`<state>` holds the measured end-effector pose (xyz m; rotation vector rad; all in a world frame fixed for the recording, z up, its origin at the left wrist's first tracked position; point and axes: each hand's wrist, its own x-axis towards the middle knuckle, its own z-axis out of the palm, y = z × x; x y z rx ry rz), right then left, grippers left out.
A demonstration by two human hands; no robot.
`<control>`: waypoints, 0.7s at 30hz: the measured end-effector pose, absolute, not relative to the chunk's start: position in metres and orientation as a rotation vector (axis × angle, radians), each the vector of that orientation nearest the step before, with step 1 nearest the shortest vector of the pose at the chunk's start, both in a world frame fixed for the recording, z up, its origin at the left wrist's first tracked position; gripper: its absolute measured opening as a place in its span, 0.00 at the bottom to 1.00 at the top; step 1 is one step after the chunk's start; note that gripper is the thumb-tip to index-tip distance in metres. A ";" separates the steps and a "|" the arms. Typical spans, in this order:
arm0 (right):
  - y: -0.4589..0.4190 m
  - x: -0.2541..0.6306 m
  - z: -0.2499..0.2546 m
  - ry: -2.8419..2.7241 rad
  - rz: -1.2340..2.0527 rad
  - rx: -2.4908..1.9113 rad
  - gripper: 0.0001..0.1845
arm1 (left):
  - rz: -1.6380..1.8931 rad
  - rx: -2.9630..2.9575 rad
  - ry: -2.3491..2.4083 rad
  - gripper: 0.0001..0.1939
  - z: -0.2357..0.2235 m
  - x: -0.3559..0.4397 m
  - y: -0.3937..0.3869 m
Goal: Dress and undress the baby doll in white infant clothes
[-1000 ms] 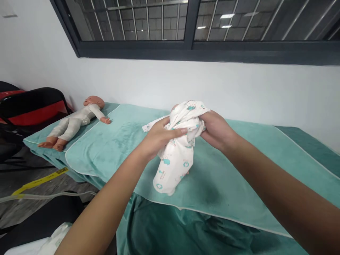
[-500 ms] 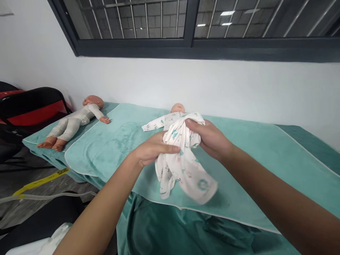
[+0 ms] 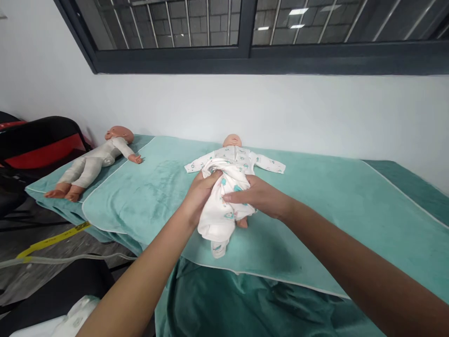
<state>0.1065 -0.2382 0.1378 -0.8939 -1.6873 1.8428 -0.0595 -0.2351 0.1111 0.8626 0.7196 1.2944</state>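
Note:
A baby doll (image 3: pixel 234 149) in a white printed top lies on its back on the teal mat (image 3: pixel 315 206), head toward the wall. Over its lower body I hold bunched white printed baby trousers (image 3: pixel 220 210). My left hand (image 3: pixel 201 192) grips the bunched cloth from the left. From the right, my right hand (image 3: pixel 257 199) presses and pinches the same cloth. One bare doll foot (image 3: pixel 242 223) shows under the fabric.
A second doll (image 3: pixel 94 161) in a plain white suit lies at the mat's left end. Black and red chairs (image 3: pixel 38 145) stand at far left. Yellow tape (image 3: pixel 52 238) marks the floor. White cloth (image 3: pixel 70 320) lies at bottom left. A wall with a barred window runs behind.
My hands came down from chest height with the bunched trousers onto the doll's legs. The doll's head and top, hidden before, show now.

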 end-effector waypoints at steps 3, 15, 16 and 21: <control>-0.236 0.113 0.129 -1.452 1.791 -0.806 0.19 | 1.103 0.930 0.754 0.22 0.103 -0.064 -0.245; -0.263 0.125 0.027 -1.102 1.705 -0.969 0.20 | 0.901 1.110 1.076 0.18 0.055 -0.059 -0.243; -0.268 0.128 0.018 -1.108 1.672 -1.017 0.19 | 0.837 1.183 1.124 0.16 0.050 -0.057 -0.241; -0.276 0.143 -0.014 -1.173 1.423 -1.301 0.14 | 0.597 1.636 1.324 0.06 0.031 -0.046 -0.239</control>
